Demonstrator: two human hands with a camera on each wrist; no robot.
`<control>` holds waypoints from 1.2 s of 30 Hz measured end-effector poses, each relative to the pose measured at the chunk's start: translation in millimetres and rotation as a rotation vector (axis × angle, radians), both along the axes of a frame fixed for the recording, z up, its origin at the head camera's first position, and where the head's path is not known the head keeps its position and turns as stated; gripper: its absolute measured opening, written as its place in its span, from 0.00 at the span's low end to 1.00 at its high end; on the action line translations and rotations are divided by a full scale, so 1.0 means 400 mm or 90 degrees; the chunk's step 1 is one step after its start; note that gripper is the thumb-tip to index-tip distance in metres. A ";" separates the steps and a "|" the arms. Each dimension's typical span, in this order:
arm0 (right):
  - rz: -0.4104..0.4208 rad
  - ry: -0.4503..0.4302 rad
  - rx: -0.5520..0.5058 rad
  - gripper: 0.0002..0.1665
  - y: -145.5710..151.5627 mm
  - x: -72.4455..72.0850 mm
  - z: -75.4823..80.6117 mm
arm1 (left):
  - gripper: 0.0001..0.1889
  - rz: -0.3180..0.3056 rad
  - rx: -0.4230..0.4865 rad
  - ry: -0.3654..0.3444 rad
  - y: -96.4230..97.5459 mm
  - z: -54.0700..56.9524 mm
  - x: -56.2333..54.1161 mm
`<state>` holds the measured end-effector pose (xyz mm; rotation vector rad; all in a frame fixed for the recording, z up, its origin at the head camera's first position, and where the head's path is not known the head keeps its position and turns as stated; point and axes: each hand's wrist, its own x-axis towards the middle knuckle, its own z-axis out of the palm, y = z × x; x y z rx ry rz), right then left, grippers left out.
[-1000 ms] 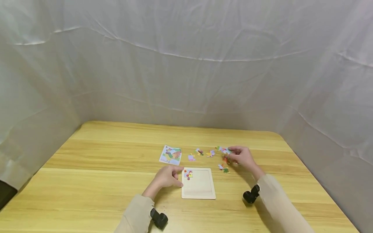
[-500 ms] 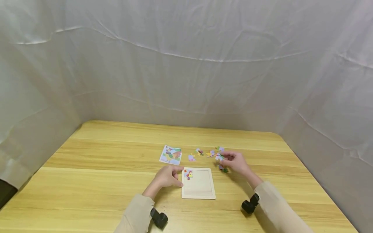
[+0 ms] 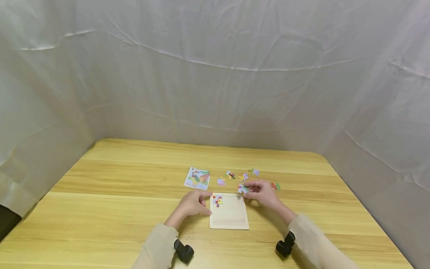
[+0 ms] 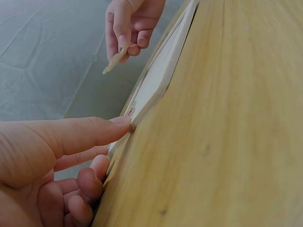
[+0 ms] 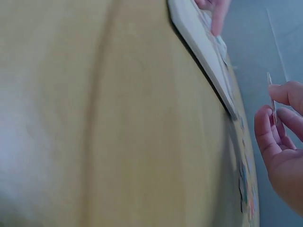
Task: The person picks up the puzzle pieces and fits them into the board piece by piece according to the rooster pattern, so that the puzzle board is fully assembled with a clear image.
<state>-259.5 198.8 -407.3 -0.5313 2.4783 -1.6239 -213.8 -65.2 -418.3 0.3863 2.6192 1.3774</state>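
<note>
Fingers of right hand (image 3: 262, 193) pinch puzzle piece (image 3: 241, 188) above tray (image 3: 229, 222) corner; left hand (image 3: 192, 204), thumb and fingertip vs tray edge, steadies it.

Right hand (image 3: 263, 193) pinching puzzle piece (image 3: 242, 188) beside tray (image 3: 230, 222)

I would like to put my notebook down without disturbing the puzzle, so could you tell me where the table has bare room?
The table is bare left of the left hand and across the far strip beyond the picture card. The right edge past the right hand is also free. It is crowded between the card, the loose pieces and the puzzle tray.
</note>
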 end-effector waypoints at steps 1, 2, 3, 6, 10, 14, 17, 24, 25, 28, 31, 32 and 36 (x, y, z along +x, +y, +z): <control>0.008 -0.003 -0.001 0.19 -0.008 0.009 0.009 | 0.30 -0.001 0.001 0.001 0.000 0.000 0.000; 0.012 -0.002 -0.002 0.19 -0.012 0.012 0.008 | 0.30 -0.001 0.001 0.001 0.000 0.000 0.000; 0.017 -0.002 -0.003 0.19 -0.017 0.016 0.007 | 0.30 -0.001 0.001 0.001 0.000 0.001 0.000; 0.034 0.003 -0.011 0.18 -0.035 0.035 0.020 | 0.30 -0.002 -0.002 0.002 0.001 0.001 -0.001; 0.046 0.003 -0.015 0.17 -0.056 0.057 0.029 | 0.30 -0.004 -0.004 0.002 0.002 0.001 -0.001; 0.045 0.025 -0.002 0.16 -0.064 0.057 0.009 | 0.30 -0.008 0.000 0.002 0.003 0.001 0.000; 0.042 0.042 0.010 0.16 -0.060 0.042 -0.020 | 0.30 -0.010 0.001 0.003 0.003 0.000 -0.001; 0.048 0.101 0.085 0.15 -0.068 0.026 -0.044 | 0.30 -0.011 -0.001 0.008 0.002 -0.002 -0.003; 0.048 0.108 0.097 0.14 -0.071 0.025 -0.044 | 0.30 -0.011 -0.001 0.009 0.002 -0.002 -0.003; 0.045 0.114 0.123 0.13 -0.079 0.026 -0.040 | 0.30 -0.008 -0.003 0.008 0.002 -0.003 -0.004; 0.046 0.113 0.136 0.13 -0.085 0.029 -0.036 | 0.30 -0.006 -0.006 0.006 0.003 -0.003 -0.004; 0.048 0.113 0.138 0.13 -0.087 0.029 -0.035 | 0.30 -0.005 -0.006 0.005 0.003 -0.003 -0.004; 0.055 0.115 0.145 0.14 -0.089 0.028 -0.035 | 0.30 -0.004 -0.006 0.002 0.004 -0.003 -0.005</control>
